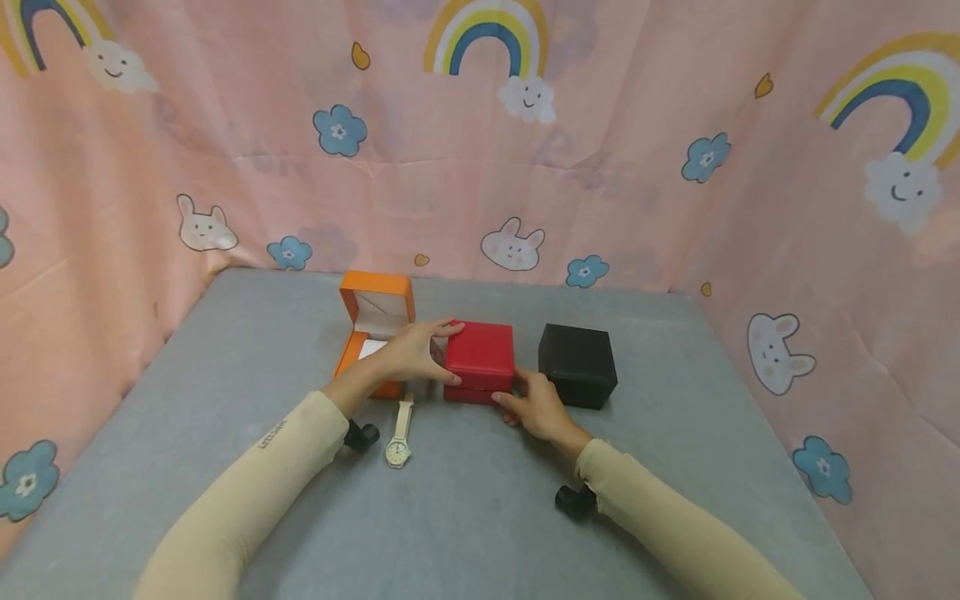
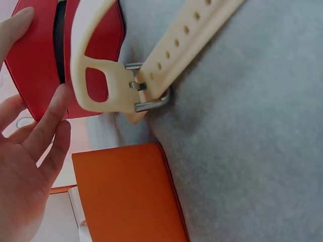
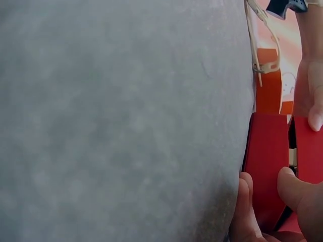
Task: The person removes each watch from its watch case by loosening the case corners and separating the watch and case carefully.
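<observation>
A red box (image 1: 481, 357) stands in the middle of the grey table (image 1: 225, 375), its lid a crack above its base. My left hand (image 1: 438, 354) grips the lid's left end, index finger along the far edge and thumb at the near edge. My right hand (image 1: 517, 398) pinches the box's base at the front right corner. In the left wrist view my left hand (image 2: 22, 166) lies against the red box (image 2: 35, 60). In the right wrist view my right hand (image 3: 272, 212) has its thumb at the seam of the red box (image 3: 265, 161).
An open orange box (image 1: 377, 329) stands left of the red one, a shut black box (image 1: 577, 365) to its right. A cream wristwatch (image 1: 399, 433) lies flat in front of the orange box, its strap (image 2: 186, 45) beside the red box. Pink patterned cloth walls the table.
</observation>
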A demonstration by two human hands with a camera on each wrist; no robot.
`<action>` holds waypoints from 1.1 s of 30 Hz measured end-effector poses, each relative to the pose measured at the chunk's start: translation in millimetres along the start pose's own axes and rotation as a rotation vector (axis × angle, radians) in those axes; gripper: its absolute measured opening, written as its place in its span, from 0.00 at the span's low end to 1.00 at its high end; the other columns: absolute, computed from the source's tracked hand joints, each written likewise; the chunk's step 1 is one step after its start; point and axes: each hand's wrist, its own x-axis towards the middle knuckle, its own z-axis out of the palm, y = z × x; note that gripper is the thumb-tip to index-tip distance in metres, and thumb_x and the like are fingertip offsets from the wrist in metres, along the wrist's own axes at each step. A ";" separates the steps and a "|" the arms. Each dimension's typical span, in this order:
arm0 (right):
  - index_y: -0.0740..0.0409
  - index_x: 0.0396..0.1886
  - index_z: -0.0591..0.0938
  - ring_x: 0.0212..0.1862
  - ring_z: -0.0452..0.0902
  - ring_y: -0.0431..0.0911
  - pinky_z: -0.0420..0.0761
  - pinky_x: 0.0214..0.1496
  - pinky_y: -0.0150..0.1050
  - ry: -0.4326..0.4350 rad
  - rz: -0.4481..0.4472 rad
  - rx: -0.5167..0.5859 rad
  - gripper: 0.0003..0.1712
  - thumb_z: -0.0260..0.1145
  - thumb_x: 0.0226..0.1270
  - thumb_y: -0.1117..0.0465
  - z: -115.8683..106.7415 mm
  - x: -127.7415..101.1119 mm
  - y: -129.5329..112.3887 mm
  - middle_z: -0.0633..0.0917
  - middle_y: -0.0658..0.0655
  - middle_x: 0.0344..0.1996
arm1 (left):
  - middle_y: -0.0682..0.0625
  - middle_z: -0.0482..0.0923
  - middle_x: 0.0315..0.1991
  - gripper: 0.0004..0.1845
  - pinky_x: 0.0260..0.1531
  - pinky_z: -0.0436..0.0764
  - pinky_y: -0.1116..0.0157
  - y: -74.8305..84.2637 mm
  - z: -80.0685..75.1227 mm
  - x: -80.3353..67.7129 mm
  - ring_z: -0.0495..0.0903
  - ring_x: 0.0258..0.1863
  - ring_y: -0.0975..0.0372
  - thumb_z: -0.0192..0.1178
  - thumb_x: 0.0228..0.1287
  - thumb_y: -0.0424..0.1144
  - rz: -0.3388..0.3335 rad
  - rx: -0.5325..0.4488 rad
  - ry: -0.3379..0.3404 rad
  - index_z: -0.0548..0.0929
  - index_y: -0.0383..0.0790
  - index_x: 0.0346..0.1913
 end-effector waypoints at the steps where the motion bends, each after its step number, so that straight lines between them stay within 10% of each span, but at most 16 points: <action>1: 0.64 0.71 0.71 0.22 0.82 0.42 0.85 0.27 0.39 -0.003 0.002 0.007 0.33 0.69 0.69 0.65 -0.3 -0.2 -0.1 0.85 0.68 0.55 | 0.49 0.59 0.80 0.52 0.47 0.84 0.64 -0.4 0.2 0.3 0.85 0.43 0.63 0.79 0.49 0.52 0.000 -0.007 0.002 0.65 0.52 0.77; 10: 0.62 0.75 0.67 0.22 0.83 0.46 0.86 0.27 0.43 -0.006 -0.001 0.035 0.37 0.68 0.69 0.65 0.1 0.2 3.7 0.80 0.69 0.63 | 0.50 0.59 0.80 0.49 0.33 0.78 0.66 -3.7 -0.9 1.6 0.79 0.33 0.58 0.77 0.49 0.53 0.002 -0.019 0.011 0.67 0.55 0.76; 33: 0.61 0.70 0.72 0.22 0.81 0.42 0.85 0.28 0.38 -0.015 0.023 0.002 0.31 0.68 0.69 0.64 0.5 2.3 1.1 0.82 0.67 0.59 | 0.50 0.62 0.79 0.46 0.36 0.72 0.63 -7.2 -5.0 8.0 0.72 0.34 0.56 0.75 0.50 0.56 -0.025 -0.078 0.028 0.70 0.58 0.74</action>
